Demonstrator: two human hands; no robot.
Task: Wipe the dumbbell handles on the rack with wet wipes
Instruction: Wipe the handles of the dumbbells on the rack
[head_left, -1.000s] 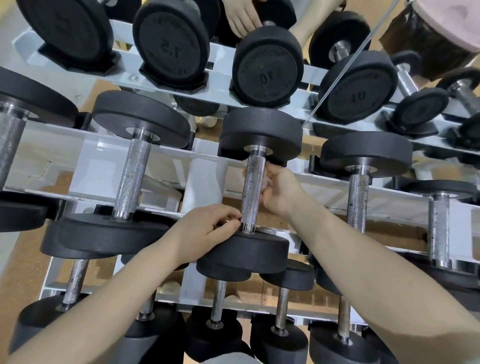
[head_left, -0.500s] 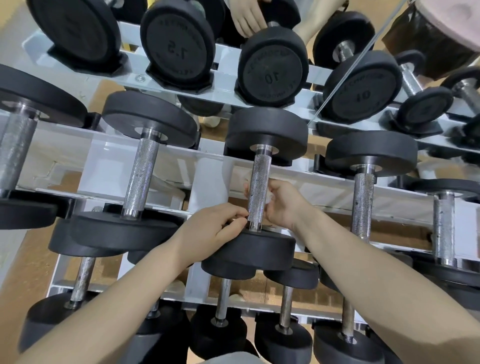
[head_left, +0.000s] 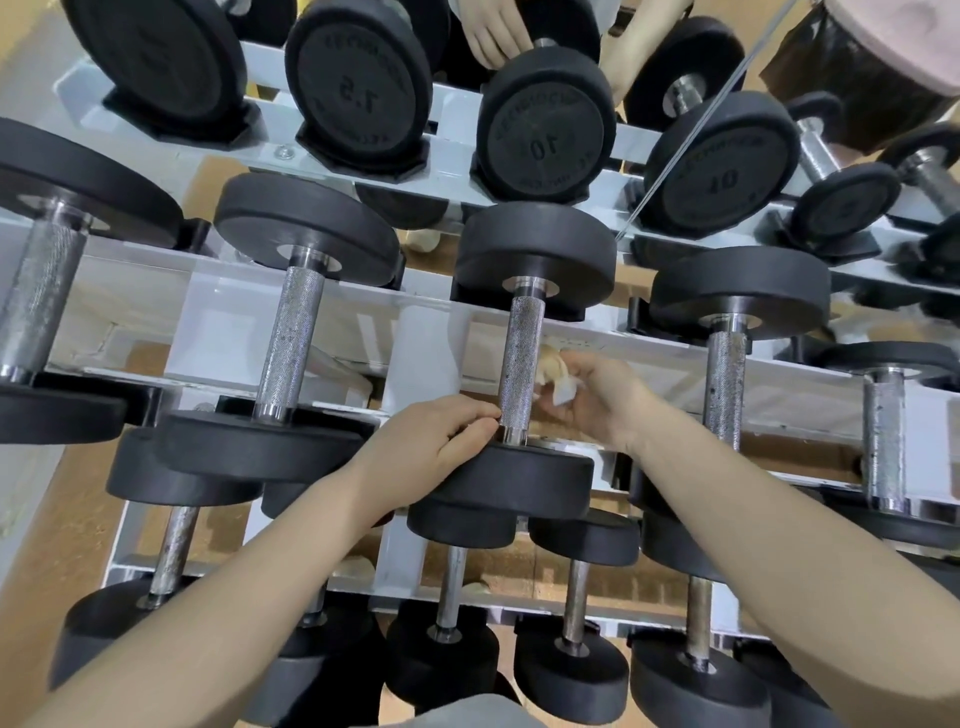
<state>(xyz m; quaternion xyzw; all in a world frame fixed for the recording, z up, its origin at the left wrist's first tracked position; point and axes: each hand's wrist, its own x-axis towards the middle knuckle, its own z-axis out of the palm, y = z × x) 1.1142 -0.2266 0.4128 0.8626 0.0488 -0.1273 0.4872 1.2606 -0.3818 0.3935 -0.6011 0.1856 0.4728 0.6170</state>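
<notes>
Head view. White steel rack (head_left: 332, 332) with three tiers of black dumbbells fills the frame over a tan floor; a mirror at upper right repeats the top row.

Centre of frame: the middle-tier dumbbell (head_left: 519, 483) lies with its knurled handle (head_left: 522, 364) running up the picture between two black heads.

Left hand (head_left: 431, 452), entering from lower left, rests on the near head; its fingers (head_left: 480, 413) are drawn together, tips touching the left side of the handle at its lower end, just above the collar.

Right hand (head_left: 602, 400), entering from lower right, sits just right of the handle, apart from the metal. Its fingers (head_left: 553, 369) are curled and pinch a small crumpled white wet wipe (head_left: 563, 392), which shows between fingertips and palm, just beside the handle's lower half. Whether the wipe touches the handle cannot be told.

Neighbouring handles at left (head_left: 288, 343) and right (head_left: 724, 384) stand free of both hands.
</notes>
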